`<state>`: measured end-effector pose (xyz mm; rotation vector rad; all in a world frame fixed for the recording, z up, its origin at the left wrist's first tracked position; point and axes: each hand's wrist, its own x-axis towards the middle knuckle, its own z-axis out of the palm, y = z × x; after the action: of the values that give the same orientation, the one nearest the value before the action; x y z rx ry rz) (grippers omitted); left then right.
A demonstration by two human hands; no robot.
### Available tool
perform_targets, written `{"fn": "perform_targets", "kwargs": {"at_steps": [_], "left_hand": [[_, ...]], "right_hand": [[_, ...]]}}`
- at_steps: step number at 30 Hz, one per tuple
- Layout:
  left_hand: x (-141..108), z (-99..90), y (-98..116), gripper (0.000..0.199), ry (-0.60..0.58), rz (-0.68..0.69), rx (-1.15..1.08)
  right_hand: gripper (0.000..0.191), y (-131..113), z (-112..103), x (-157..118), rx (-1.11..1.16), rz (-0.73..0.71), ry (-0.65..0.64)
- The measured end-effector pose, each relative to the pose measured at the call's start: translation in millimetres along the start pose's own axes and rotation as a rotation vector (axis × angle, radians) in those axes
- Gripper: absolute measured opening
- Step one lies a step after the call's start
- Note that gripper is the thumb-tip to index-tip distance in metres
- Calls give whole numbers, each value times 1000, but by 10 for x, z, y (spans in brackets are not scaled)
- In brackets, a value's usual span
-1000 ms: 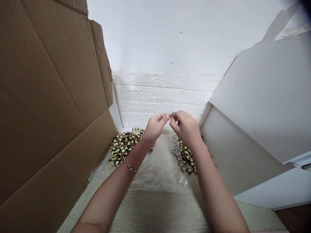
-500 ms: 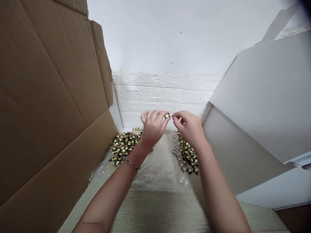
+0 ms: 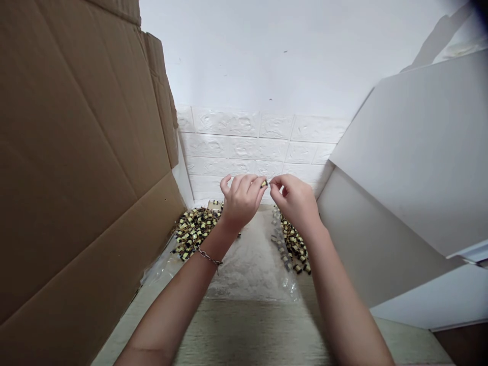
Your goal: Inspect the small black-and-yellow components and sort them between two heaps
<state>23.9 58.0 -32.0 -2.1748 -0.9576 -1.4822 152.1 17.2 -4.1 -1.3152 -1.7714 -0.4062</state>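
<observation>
Between the thumb and forefinger of my left hand point(image 3: 242, 198) is a small transformer point(image 3: 264, 183), wrapped in yellow tape with black ends. My right hand point(image 3: 295, 198) is closed in a pinch just to its right, fingertips almost at the pins. Whatever those fingertips hold, perhaps something thin, is too small to make out. Below my left hand lies a pile of similar transformers point(image 3: 196, 226) with copper-coloured wire ends. Another pile point(image 3: 295, 241) sits under my right hand and is partly hidden by it.
A clear plastic bag point(image 3: 251, 274) lies flat on the wooden table point(image 3: 244, 333) between the piles. Tall brown cardboard point(image 3: 84, 152) walls off the left side, and white panels point(image 3: 404, 152) stand on the right. A white brick-patterned wall point(image 3: 244, 147) closes the back.
The transformer has turned in my left fingers, showing less of its yellow side. Both hands have otherwise stayed nearly in place.
</observation>
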Motion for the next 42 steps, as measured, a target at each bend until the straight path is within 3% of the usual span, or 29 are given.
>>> {"fn": "perform_targets", "kwargs": {"at_steps": [9,13,16,22,28,34,42], "left_hand": [[47,-70,-25,27,-73,55,-1],[104,-130,5,24,-106,3,-71],[170,-206,24,20,-169,-105,-310],[240,-242,9,23,-319,-456,-1110],[202,-170,3,18,-471,-710,-1585],[175,-142,29,18,-526,-866,-1769],[146,-151,62,21,-629,-928,-1804]], "right_hand": [[12,-29,78,9,126,45,56],[14,-29,36,11,255,104,62],[14,-51,-21,5,303,101,135],[14,-126,-92,-12,148,-48,248],[16,-117,-67,-41,22,-136,259],[15,-96,-23,-55,-54,-172,253],[8,-76,17,-55,-93,-169,282]]}}
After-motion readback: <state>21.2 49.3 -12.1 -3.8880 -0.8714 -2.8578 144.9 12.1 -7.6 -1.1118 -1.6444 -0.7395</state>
